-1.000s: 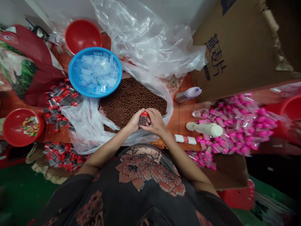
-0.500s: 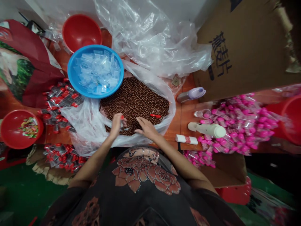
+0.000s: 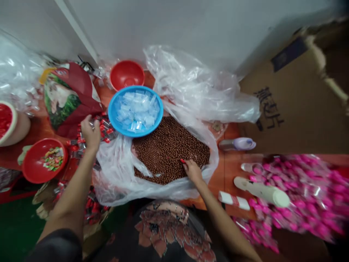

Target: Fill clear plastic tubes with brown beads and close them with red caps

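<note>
My left hand (image 3: pixel 91 134) is over a pile of small clear containers with red caps (image 3: pixel 107 130), left of the blue basin. Its fingers look apart; blur hides any fine detail between them. My right hand (image 3: pixel 193 171) is closed at the fingertips on a small red plastic piece (image 3: pixel 182 161), just above the brown beads. These small round brown beads (image 3: pixel 166 149) fill an opened clear plastic bag (image 3: pixel 120 189) in front of me. A blue basin (image 3: pixel 113 122) of clear plastic pieces rests on the bag's far left edge.
Red bowls (image 3: pixel 127 74) (image 3: pixel 32 165) stand behind and left; the left one holds colourful bits. To the right are a lilac-topped bottle (image 3: pixel 242 143), a pale cylinder (image 3: pixel 261 191), a white roll (image 3: pixel 233 200) and pink-capped containers (image 3: pixel 305 196). A cardboard box (image 3: pixel 300 120) stands behind.
My left hand has moved left from the beads to the red-capped containers. My right hand has shifted right and taken hold of the red piece. The view has swung up and left.
</note>
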